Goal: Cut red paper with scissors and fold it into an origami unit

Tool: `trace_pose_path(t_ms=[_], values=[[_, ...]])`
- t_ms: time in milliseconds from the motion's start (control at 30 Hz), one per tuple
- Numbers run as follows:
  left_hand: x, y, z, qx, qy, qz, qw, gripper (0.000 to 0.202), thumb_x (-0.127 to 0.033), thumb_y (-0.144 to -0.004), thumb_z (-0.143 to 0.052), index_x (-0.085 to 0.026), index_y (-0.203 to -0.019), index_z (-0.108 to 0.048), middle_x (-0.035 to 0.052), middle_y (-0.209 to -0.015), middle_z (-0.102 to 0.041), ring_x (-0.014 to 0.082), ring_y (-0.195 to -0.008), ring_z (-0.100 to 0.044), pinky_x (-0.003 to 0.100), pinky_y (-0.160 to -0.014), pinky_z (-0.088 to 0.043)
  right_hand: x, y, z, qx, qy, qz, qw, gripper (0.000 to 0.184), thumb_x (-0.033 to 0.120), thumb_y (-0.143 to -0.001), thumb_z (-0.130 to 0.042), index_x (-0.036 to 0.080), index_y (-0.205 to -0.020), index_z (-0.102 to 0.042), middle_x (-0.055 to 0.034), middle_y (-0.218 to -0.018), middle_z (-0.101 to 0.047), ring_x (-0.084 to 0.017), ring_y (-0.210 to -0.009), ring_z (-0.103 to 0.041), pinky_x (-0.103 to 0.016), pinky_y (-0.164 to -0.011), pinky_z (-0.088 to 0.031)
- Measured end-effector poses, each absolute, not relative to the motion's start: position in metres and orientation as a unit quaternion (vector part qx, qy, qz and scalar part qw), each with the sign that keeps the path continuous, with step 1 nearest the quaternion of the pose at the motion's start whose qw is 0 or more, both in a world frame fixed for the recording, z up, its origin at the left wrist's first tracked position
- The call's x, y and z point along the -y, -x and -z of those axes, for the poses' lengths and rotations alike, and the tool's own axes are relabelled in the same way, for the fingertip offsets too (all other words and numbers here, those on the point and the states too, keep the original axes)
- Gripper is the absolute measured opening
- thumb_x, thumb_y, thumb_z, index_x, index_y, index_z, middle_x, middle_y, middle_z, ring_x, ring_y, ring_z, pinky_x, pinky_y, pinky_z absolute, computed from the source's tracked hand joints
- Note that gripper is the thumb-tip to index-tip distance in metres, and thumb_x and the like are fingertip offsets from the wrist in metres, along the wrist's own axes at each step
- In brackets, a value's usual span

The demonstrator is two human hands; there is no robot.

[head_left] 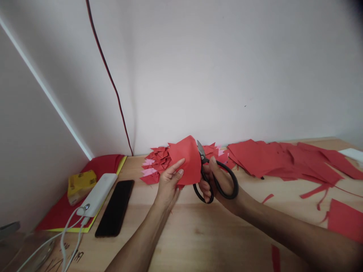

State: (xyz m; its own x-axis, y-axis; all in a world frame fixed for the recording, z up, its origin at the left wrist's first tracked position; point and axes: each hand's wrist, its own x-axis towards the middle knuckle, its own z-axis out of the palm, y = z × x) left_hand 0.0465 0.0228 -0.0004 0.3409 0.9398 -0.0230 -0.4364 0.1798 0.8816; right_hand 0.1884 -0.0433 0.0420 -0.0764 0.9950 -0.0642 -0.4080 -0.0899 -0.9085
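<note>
My left hand pinches a piece of red paper between thumb and fingers, raised above the table. My right hand grips black-handled scissors by their loops. The scissor blades point up and stand at the right edge of the red paper; whether they touch it I cannot tell. Behind the paper, partly hidden by it, lies a heap of folded red and pink paper pieces against the wall.
Red paper sheets spread along the back right, with cut strips and a red square nearer. On the left lie a black phone, a white power bank with cables, a yellow packet and stacked coloured paper.
</note>
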Motion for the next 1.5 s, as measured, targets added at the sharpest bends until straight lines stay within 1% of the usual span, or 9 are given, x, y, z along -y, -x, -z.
trace_pose_path(t_ms=[167, 400, 500, 700, 867, 1033, 1200, 1300, 1500], values=[[-0.022, -0.047, 0.001, -0.302, -0.413, -0.486, 0.708, 0.049, -0.028, -0.066, -0.082, -0.018, -0.113, -0.070, 0.0112, -0.099, -0.074, 0.0170, -0.081, -0.070, 0.023, -0.073, -0.053, 0.045, -0.188, -0.037, 0.408, 0.398, -0.591, 0.571, 0.068, 0.083, -0.076, -0.032, 0.019, -0.056, -0.043, 0.0061, -0.043, -0.037, -0.006, -0.034, -0.035, -0.019, -0.034, -0.035], [-0.022, -0.047, -0.001, -0.300, -0.404, -0.487, 0.714, 0.049, -0.028, -0.065, -0.083, -0.019, -0.111, -0.070, 0.0102, -0.099, -0.074, 0.0158, -0.082, -0.070, 0.021, -0.074, -0.053, 0.043, -0.192, -0.028, 0.434, 0.403, -0.572, 0.567, 0.066, 0.078, -0.083, -0.029, 0.019, -0.057, -0.044, 0.0063, -0.042, -0.036, -0.005, -0.033, -0.034, -0.017, -0.032, -0.032], [-0.023, -0.047, -0.001, -0.295, -0.403, -0.490, 0.715, 0.046, -0.026, -0.066, -0.082, -0.020, -0.111, -0.071, 0.0096, -0.100, -0.074, 0.0148, -0.083, -0.070, 0.019, -0.075, -0.053, 0.040, -0.192, -0.026, 0.440, 0.386, -0.591, 0.555, 0.064, 0.078, -0.082, -0.032, 0.019, -0.063, -0.047, 0.0063, -0.045, -0.039, -0.006, -0.034, -0.037, -0.018, -0.034, -0.035], [-0.026, -0.045, 0.004, -0.289, -0.411, -0.488, 0.714, 0.044, -0.022, -0.071, -0.078, -0.020, -0.114, -0.069, 0.0098, -0.104, -0.073, 0.0141, -0.087, -0.070, 0.018, -0.078, -0.052, 0.032, -0.199, -0.018, 0.513, 0.354, -0.594, 0.508, 0.072, 0.080, -0.082, -0.018, 0.018, -0.064, -0.051, -0.0001, -0.052, -0.051, -0.011, -0.044, -0.052, -0.023, -0.046, -0.046], [-0.027, -0.044, 0.003, -0.289, -0.409, -0.488, 0.715, 0.046, -0.022, -0.069, -0.080, -0.020, -0.114, -0.069, 0.0102, -0.102, -0.074, 0.0155, -0.086, -0.070, 0.021, -0.079, -0.053, 0.025, -0.208, -0.020, 0.508, 0.352, -0.611, 0.495, 0.068, 0.079, -0.082, -0.022, 0.019, -0.068, -0.050, 0.0008, -0.053, -0.051, -0.011, -0.043, -0.052, -0.024, -0.044, -0.046], [-0.027, -0.044, 0.002, -0.291, -0.412, -0.483, 0.716, 0.042, -0.021, -0.070, -0.079, -0.019, -0.111, -0.070, 0.0109, -0.102, -0.073, 0.0145, -0.082, -0.070, 0.020, -0.073, -0.053, 0.026, -0.210, -0.029, 0.504, 0.356, -0.618, 0.487, 0.069, 0.081, -0.080, -0.027, 0.018, -0.065, -0.051, 0.0016, -0.051, -0.048, -0.011, -0.041, -0.049, -0.025, -0.042, -0.047], [-0.028, -0.044, 0.003, -0.281, -0.410, -0.486, 0.719, 0.042, -0.020, -0.070, -0.079, -0.019, -0.111, -0.070, 0.0108, -0.108, -0.072, 0.0168, -0.087, -0.070, 0.024, -0.080, -0.054, 0.034, -0.210, -0.035, 0.503, 0.401, -0.571, 0.510, 0.063, 0.072, -0.087, -0.029, 0.017, -0.072, -0.056, 0.0036, -0.050, -0.046, -0.009, -0.039, -0.048, -0.021, -0.040, -0.045], [-0.028, -0.044, 0.003, -0.277, -0.411, -0.485, 0.721, 0.042, -0.019, -0.070, -0.078, -0.020, -0.112, -0.070, 0.0104, -0.110, -0.071, 0.0163, -0.090, -0.070, 0.023, -0.083, -0.053, 0.036, -0.210, -0.035, 0.510, 0.420, -0.545, 0.516, 0.061, 0.068, -0.090, -0.030, 0.017, -0.072, -0.056, 0.0041, -0.049, -0.046, -0.008, -0.038, -0.047, -0.019, -0.038, -0.043], [-0.028, -0.044, 0.004, -0.281, -0.413, -0.490, 0.715, 0.042, -0.020, -0.071, -0.078, -0.019, -0.113, -0.070, 0.0111, -0.108, -0.072, 0.0165, -0.091, -0.070, 0.022, -0.082, -0.053, 0.036, -0.211, -0.028, 0.498, 0.434, -0.538, 0.523, 0.055, 0.065, -0.091, -0.033, 0.017, -0.073, -0.055, 0.0065, -0.046, -0.042, -0.006, -0.033, -0.041, -0.017, -0.033, -0.038]])
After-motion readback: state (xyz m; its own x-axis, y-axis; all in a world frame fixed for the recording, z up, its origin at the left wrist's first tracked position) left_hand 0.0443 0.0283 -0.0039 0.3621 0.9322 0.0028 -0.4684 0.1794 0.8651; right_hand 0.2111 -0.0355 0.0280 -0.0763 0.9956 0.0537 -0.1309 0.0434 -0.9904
